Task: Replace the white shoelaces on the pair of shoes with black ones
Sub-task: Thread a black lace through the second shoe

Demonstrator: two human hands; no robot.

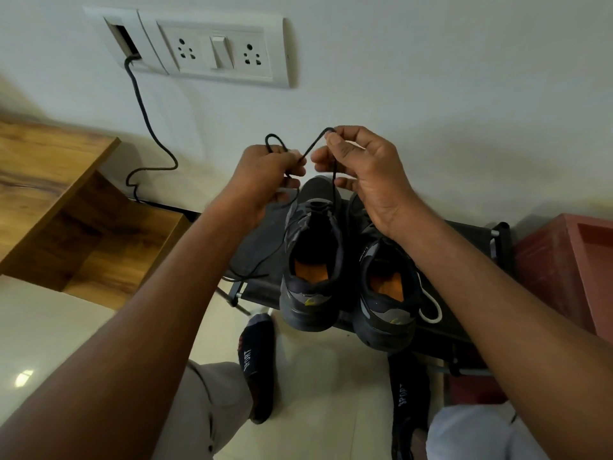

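Two dark grey shoes with orange insoles stand side by side on a low black rack [464, 234], heels toward me. Above the left shoe [311, 260], my left hand [265, 177] grips a black shoelace [313, 146], a small loop sticking out above its fingers. My right hand [361, 167] pinches the same lace at its top, and the lace drops from there toward the left shoe's tongue. A loose end trails down to the rack's left edge. A white shoelace [431, 307] hangs beside the right shoe [388, 293].
A wooden shelf unit [66, 200] stands at the left, and a red box [570, 270] at the right. On the wall behind are a socket panel [215, 51] and a hanging black cable [146, 121]. My feet in dark socks [258, 360] rest on the pale tile floor.
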